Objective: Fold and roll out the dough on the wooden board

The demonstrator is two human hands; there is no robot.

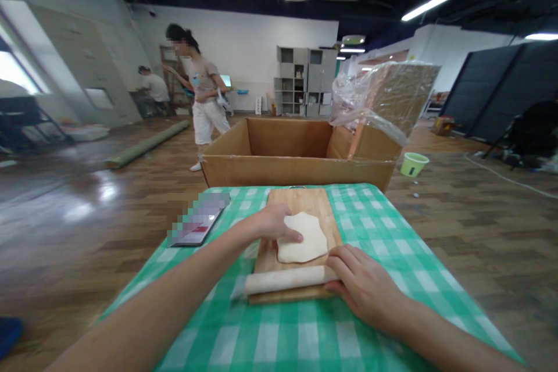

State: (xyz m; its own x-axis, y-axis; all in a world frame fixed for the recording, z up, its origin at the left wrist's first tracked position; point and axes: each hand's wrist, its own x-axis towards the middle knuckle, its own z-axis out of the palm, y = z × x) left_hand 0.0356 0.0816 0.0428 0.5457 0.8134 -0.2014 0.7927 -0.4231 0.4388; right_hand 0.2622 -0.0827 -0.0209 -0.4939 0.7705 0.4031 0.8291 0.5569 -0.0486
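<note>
A flattened, pale sheet of dough (307,238) with an uneven edge lies on a wooden cutting board (270,256). My left hand (276,224) is at the dough's left edge, with its thumb over the top; the other fingers are partly hidden. Across the near end of the board rests a rolling pin (283,280), apart from the dough. My right hand (357,276) is closed around the pin's right end. The pin's left end sticks out past the board and is blurred.
A green checked tablecloth (296,337) covers the table. To the left lies a tablet or phone (200,226). Beyond the table stand a large open cardboard box (296,170) and a green bucket (413,164). A person (204,87) stands behind, left; another sits farther back.
</note>
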